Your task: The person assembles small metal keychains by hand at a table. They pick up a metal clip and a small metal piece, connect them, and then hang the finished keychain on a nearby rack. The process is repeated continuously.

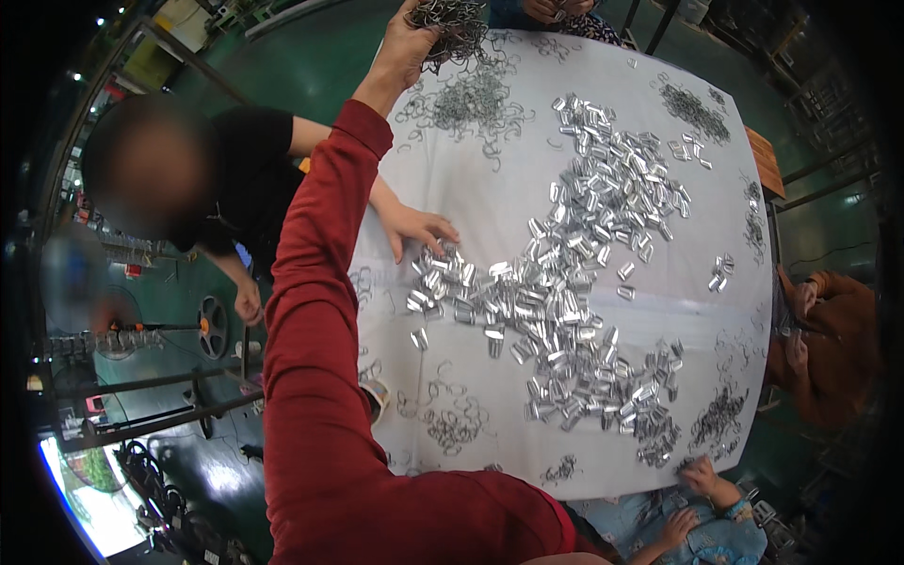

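My left hand, at the end of a long red sleeve, is raised above the table's far left corner. Its fingers are closed round a tangled bunch of dark curved wire hooks. Beneath that bunch, a loose pile of similar grey wire hooks spreads over the white-covered table. Farther right, a broad heap of small shiny bent metal pieces runs down the tabletop. My right hand does not appear.
At the left, a co-worker's hand touches the shiny heap's edge. Other people's hands work at the near right, right and far sides. Smaller hook piles lie round the table. A pale tub sits beside my sleeve.
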Demonstrator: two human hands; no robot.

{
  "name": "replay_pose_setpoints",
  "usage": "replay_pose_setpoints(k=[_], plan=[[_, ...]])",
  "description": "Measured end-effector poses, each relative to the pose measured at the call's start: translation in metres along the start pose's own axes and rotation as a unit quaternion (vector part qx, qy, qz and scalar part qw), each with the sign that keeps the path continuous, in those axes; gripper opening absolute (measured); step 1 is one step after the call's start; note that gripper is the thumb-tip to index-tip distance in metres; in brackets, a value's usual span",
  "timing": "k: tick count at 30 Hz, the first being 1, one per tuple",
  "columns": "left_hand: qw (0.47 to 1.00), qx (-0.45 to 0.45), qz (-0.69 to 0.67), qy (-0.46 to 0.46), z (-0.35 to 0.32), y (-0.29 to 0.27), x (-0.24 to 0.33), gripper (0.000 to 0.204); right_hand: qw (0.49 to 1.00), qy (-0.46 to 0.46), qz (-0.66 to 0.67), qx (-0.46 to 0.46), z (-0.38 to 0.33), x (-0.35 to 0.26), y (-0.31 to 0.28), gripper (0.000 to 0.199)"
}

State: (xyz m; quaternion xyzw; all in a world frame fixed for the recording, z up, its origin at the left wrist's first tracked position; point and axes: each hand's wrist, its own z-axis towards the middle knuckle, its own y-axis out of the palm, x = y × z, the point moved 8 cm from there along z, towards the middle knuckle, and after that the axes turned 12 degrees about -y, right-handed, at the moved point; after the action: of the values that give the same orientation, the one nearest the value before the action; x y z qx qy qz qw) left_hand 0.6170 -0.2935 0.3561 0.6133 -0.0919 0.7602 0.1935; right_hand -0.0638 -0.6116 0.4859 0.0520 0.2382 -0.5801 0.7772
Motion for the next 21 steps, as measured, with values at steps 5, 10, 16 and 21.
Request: replay_pose_setpoints(k=[5,10,16,21], plan=[[0.996,-0.087,0.026,0.012,-0.085,0.029,0.027,0.024,0.993,0.056,0.098,-0.020,-0.030,-0.005,0.019,0.030],[0.994,-0.045,-0.064,-0.076,-0.213,0.047,0.039,0.027,0.967,0.121,0.219,-0.057,-0.086,-0.014,0.039,0.028],[0.974,-0.031,-0.023,-0.223,-0.370,0.047,-0.044,0.043,0.943,0.150,0.287,-0.073,-0.126,-0.036,0.036,0.025],[0.943,0.033,0.003,-0.332,-0.485,0.074,-0.053,0.031,0.929,0.144,0.332,-0.081,-0.124,-0.041,0.017,0.024]])
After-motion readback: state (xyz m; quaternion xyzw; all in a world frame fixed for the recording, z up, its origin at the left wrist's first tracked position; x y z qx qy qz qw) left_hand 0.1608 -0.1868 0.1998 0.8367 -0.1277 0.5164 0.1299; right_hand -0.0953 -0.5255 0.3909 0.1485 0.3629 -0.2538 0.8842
